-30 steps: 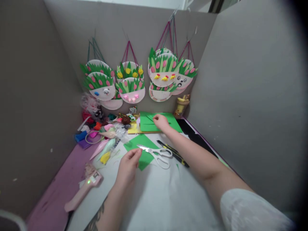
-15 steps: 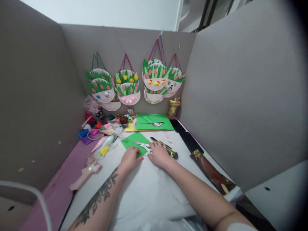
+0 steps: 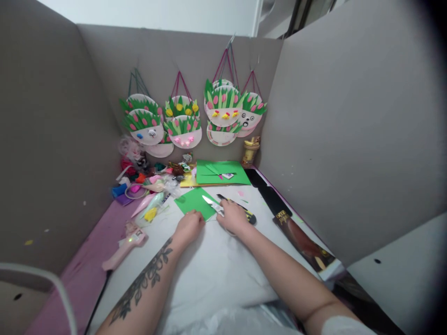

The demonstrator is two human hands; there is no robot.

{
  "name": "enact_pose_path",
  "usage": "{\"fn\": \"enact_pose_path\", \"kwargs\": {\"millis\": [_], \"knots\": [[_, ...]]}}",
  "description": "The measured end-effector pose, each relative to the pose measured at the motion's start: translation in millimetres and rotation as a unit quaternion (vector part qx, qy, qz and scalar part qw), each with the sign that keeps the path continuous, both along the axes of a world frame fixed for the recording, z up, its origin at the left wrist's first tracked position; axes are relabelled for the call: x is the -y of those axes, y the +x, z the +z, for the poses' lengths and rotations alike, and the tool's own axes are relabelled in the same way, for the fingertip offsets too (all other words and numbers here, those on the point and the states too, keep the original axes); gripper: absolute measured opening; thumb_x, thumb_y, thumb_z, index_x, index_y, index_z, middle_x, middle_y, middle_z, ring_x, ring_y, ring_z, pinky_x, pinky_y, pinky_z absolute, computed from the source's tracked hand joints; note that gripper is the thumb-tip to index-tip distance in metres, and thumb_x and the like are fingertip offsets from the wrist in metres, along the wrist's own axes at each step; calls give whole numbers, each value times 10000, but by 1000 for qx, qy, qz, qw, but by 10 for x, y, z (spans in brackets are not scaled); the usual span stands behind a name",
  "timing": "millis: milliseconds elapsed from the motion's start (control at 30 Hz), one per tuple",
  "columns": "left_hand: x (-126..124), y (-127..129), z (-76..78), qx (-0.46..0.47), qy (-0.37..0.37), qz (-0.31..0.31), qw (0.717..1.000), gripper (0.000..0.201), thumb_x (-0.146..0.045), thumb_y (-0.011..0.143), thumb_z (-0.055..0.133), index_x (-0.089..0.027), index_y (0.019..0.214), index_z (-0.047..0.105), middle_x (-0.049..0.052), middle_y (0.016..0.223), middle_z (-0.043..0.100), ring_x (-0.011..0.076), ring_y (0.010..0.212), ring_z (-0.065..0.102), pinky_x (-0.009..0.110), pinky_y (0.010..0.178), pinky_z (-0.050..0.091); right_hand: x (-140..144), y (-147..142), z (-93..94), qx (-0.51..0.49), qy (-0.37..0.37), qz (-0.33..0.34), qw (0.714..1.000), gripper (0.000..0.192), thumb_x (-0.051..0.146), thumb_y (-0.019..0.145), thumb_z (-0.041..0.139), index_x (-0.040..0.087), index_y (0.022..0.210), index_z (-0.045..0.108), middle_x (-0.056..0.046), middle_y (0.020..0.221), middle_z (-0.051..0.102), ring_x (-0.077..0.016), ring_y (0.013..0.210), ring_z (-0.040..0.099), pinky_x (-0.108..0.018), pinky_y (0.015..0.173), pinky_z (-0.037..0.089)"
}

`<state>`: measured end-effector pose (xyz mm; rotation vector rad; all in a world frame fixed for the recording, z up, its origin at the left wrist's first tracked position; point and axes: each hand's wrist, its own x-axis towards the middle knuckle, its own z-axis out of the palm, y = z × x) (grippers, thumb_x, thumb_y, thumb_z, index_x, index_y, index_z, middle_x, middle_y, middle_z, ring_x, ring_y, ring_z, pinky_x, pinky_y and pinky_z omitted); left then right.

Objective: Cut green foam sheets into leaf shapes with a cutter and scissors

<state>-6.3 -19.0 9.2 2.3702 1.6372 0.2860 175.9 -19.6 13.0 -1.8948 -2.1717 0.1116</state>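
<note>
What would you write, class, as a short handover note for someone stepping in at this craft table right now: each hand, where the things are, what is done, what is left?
Left hand: rests on the near corner of the small green sheet, pinning it to the white table cover.
Right hand: on the scissors, blades pointing over the sheet; grip is hidden.
Nearby: black and yellow knife behind the right hand, pink glue gun to the left, larger green sheets at the back.
Done: finished paper-plate baskets hang on the wall.
Left: the small green sheet looks uncut.
</note>
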Motion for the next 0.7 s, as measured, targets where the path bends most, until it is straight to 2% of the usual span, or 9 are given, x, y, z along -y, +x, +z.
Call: {"fn": "enact_pose_path", "kwargs": {"millis": [133,267,400,500,600,667,700], "knots": [[-20,-28,-1,-3,-7,-2,1000,171,-201,826,470,-175,816,639,99,893,632,218,884,582,286,771,389,-127,223,-27,-3,-12,-42,999,333,320,775,527,183,1077,550,-118,1035,625,-258,922,587,-328,744,393],[-38,-69,23,1,-19,6,1000,171,-198,824,472,-175,819,642,95,888,632,209,870,587,278,759,389,-307,410,-78,10,-23,-99,995,365,303,776,525,162,1112,558,-143,1079,613,-281,976,571,-345,766,400],[-29,-79,42,-6,-13,7,1000,183,-198,834,455,-171,824,636,100,882,635,209,855,590,281,739,386,-335,469,-54,0,-11,-97,995,363,291,792,519,159,1124,583,-151,1160,580,-296,1066,524,-368,844,387],[-8,-61,50,-25,-12,14,1000,192,-193,851,428,-165,855,618,106,893,638,210,868,587,285,741,382,-144,593,72,-34,25,-90,995,395,335,823,507,169,1176,574,-138,1196,563,-285,1091,503,-359,890,373],[9,-34,61,-42,-15,16,999,182,-185,856,420,-164,873,601,105,906,641,209,880,583,286,746,379,177,939,211,-31,68,-122,990,517,408,824,522,161,1278,494,-157,1256,524,-298,1130,476,-371,916,361],[16,-14,67,-48,-17,9,999,174,-183,857,422,-167,878,593,99,912,643,206,880,580,286,748,378,386,1246,239,0,49,-171,984,715,463,767,586,129,1368,387,-203,1321,461,-347,1178,442,-412,919,355],[19,-2,69,-49,-17,4,999,171,-185,859,423,-168,880,591,96,914,644,205,880,579,286,747,377,471,1392,227,12,13,-197,980,806,471,729,624,125,1399,338,-221,1328,449,-370,1175,445,-430,902,363]]}}
